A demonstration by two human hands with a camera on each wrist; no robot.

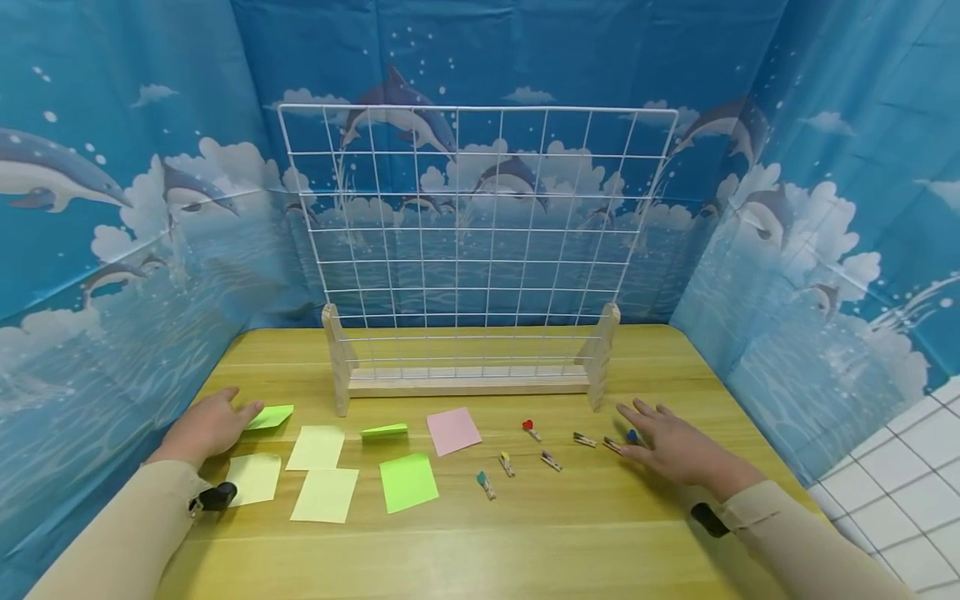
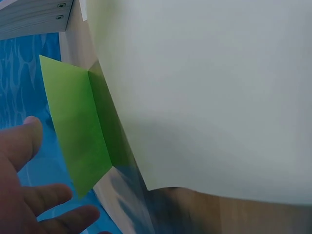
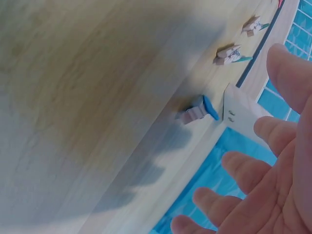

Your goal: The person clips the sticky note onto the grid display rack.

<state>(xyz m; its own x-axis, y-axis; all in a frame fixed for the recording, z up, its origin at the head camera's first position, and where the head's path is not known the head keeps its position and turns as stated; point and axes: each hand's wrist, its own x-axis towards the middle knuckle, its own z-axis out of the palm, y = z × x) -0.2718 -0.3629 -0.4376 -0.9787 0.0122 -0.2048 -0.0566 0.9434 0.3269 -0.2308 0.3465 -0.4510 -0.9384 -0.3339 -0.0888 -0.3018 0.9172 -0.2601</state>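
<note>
At the left of the table my left hand [image 1: 204, 427] hovers beside a folded green sticky note [image 1: 272, 417], thumb and fingers apart. In the left wrist view the green note [image 2: 75, 126] stands creased upright, and a gap shows between it and the thumb. On the right, my right hand [image 1: 678, 447] is held above the table with its fingers spread. Nearest to it lies a small wooden clothespin with a blue heart [image 1: 633, 436]; in the right wrist view this blue clothespin [image 3: 197, 112] sits apart from the fingers. Neither hand holds anything.
A white wire grid [image 1: 489, 225] stands in a wooden base [image 1: 468, 383] at the back. Pale yellow notes [image 1: 324, 495], a flat green note [image 1: 408, 483], a folded green note [image 1: 384, 432] and a pink note [image 1: 453, 431] lie left of several clothespins [image 1: 507, 464].
</note>
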